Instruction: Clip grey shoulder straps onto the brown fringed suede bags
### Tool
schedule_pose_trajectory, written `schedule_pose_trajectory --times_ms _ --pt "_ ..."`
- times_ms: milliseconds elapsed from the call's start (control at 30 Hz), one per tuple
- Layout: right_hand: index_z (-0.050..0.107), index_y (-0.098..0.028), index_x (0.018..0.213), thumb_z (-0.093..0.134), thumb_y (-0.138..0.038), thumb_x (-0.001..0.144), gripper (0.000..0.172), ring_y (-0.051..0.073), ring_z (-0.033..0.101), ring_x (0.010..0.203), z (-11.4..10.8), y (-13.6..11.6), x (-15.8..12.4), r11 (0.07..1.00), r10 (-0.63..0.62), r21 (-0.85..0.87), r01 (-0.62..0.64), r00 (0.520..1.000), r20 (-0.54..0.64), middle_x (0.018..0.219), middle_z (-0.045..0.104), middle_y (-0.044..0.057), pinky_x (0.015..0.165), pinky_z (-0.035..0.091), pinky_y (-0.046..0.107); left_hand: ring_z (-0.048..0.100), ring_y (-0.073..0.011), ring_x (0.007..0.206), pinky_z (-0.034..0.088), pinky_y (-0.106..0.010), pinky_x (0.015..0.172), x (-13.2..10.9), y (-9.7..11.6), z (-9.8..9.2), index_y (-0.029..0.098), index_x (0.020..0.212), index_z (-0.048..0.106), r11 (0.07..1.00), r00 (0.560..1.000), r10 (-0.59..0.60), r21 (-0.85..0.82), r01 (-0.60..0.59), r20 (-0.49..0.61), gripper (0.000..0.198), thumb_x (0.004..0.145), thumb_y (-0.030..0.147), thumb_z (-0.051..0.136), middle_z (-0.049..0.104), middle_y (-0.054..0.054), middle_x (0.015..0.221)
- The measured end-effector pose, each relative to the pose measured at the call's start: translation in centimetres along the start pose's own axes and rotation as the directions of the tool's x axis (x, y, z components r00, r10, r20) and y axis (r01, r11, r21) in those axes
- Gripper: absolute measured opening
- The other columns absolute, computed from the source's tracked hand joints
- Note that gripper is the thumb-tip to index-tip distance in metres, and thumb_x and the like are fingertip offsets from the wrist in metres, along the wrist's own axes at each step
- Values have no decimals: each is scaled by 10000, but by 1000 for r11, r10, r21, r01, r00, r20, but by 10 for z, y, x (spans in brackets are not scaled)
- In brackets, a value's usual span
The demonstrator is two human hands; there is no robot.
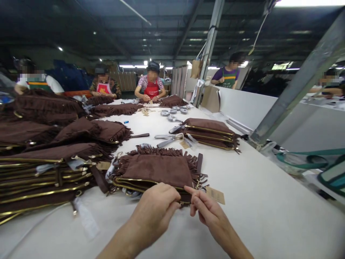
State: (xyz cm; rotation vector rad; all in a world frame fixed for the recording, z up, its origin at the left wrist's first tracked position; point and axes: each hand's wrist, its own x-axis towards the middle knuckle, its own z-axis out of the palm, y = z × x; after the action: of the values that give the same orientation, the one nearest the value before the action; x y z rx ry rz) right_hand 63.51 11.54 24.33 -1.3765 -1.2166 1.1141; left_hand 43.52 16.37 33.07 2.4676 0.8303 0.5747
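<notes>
A dark brown suede pouch (159, 167) with fringe and gold zips lies flat on the table, its zip side facing me. My left hand (155, 210) is closed at the pouch's near zipped edge, thumb and fingers pinched together there; the pinched spot is mostly hidden. My right hand (208, 210) is at the right end of that edge. Its index finger stretches out and touches the pouch, while the other fingers are loosely bent and apart. A tan paper tag (215, 195) hangs out beside the right hand. Behind it is a brown wrist strap (199, 163).
Stacked brown pouches (40, 180) with gold zips crowd the left side. Another small stack (210, 131) sits farther back right, with grey-wrapped straps (168, 138) beside it. Grey tape rolls (172, 118) lie beyond. A slanted metal post (296, 86) rises on the right. Co-workers (151, 84) are across the table.
</notes>
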Motion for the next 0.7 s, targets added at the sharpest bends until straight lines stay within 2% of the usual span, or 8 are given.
schedule_pose_trajectory --times_ms 100,167,267,367,433,533,633,700 --pt "590 -223 753 435 -611 918 449 187 574 635 -5 -6 8 982 -58 -176 66 997 54 704 649 26 618 439 295 612 -253 938 497 -392 842 11 -29 27 162 881 648 965 982 -118 251 79 144 125 883 116 532 680 -76 962" --pt "557 -230 726 398 -581 940 440 216 605 756 -7 -7 10 957 -84 -271 100 994 71 705 652 27 756 455 347 600 -275 983 489 -426 870 14 -42 43 164 891 642 942 978 -125 330 64 166 137 882 110 516 669 -85 1012" --pt "547 -231 728 372 -578 949 447 230 611 797 -8 -5 12 944 -102 -306 126 991 91 759 662 41 837 450 397 604 -269 1002 493 -413 884 17 -54 56 169 992 627 937 982 -154 332 110 109 244 867 50 454 656 -86 1075" --pt "618 -226 831 417 -644 911 471 263 641 849 -6 -10 16 970 -112 -211 121 992 56 799 672 57 835 483 416 620 -248 1045 503 -365 905 22 -66 53 187 1275 520 948 981 -192 264 178 28 474 848 7 418 626 -96 1196" --pt "641 -216 796 477 -682 874 500 304 640 1017 -5 -17 20 989 -108 -103 110 994 25 1002 699 111 909 480 437 632 -244 1052 515 -348 893 28 -71 47 208 1387 422 943 977 -212 260 207 -7 578 845 8 423 591 -110 1265" --pt "656 -207 774 560 -695 831 501 333 534 1233 -8 -28 26 998 -67 25 66 998 23 1363 569 128 1049 405 456 660 -278 988 536 -383 849 40 -70 37 186 1254 558 903 966 -253 370 217 52 454 842 30 447 641 -121 1155" --pt "678 -227 963 591 -714 799 521 323 526 1241 -14 -29 32 999 6 44 -5 1000 -5 1346 595 105 1073 391 475 675 -300 914 549 -414 799 49 -61 34 164 998 656 875 964 -231 460 148 130 277 858 55 443 680 -109 998" --pt "679 -231 948 587 -720 796 521 330 510 1254 -18 -26 35 1000 15 23 -15 1000 -12 1324 615 97 1082 382 482 680 -285 873 557 -397 764 54 -56 36 172 954 654 891 975 -165 446 83 149 239 867 77 452 679 -97 998"
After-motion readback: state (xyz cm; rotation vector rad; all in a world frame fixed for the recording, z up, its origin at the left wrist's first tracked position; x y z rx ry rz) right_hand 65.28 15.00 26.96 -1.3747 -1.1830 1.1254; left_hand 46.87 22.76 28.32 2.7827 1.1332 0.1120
